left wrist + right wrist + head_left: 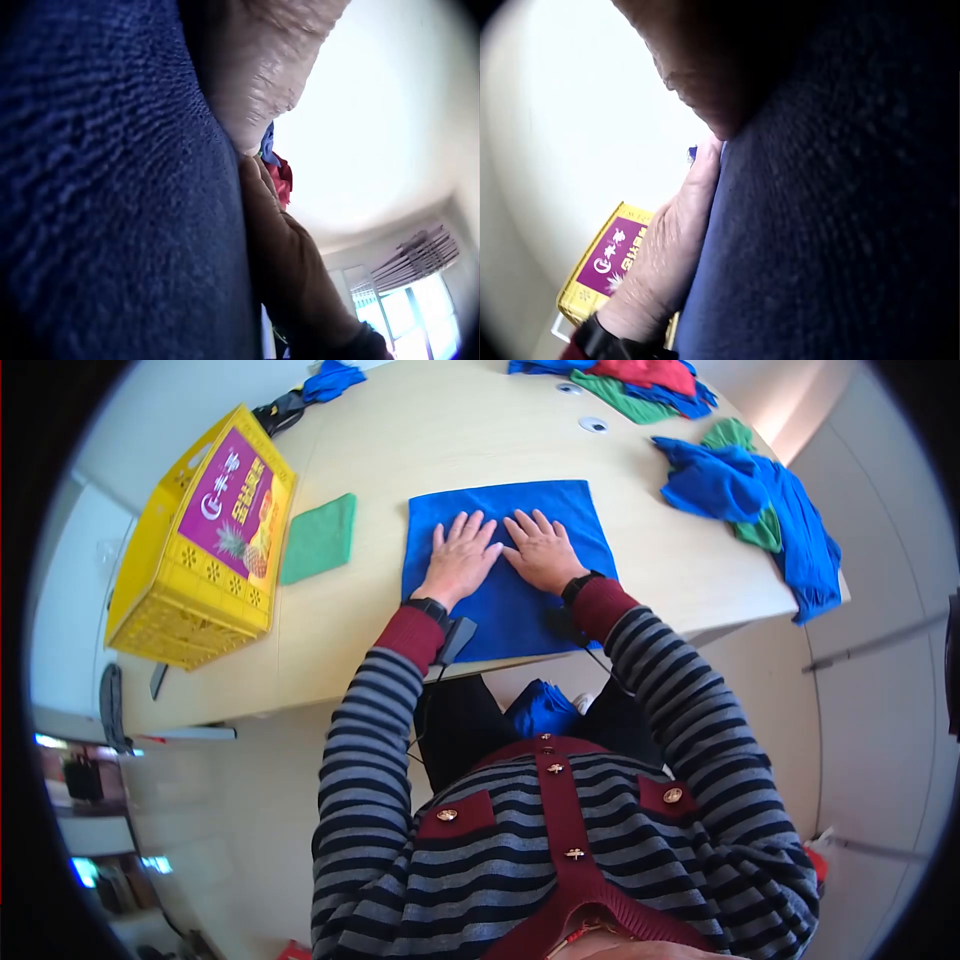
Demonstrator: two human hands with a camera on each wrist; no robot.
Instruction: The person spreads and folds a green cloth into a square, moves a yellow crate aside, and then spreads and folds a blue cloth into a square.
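A blue cloth (560,510) lies spread flat on the pale table (420,440) in the head view. My left hand (462,552) and my right hand (541,546) press on its middle side by side, fingers straight and spread. In the left wrist view the blue cloth (105,195) fills the left half, my left hand (262,67) lies on it, and my right hand (292,277) rests beside it. In the right wrist view the blue cloth (832,225) fills the right side, and my left hand (667,255) lies flat on its edge.
A yellow crate (200,540) with a pineapple label stands at the table's left, a folded green cloth (320,538) beside it. Blue and green cloths (750,500) are heaped at the right edge; red, green and blue ones (630,380) at the far edge.
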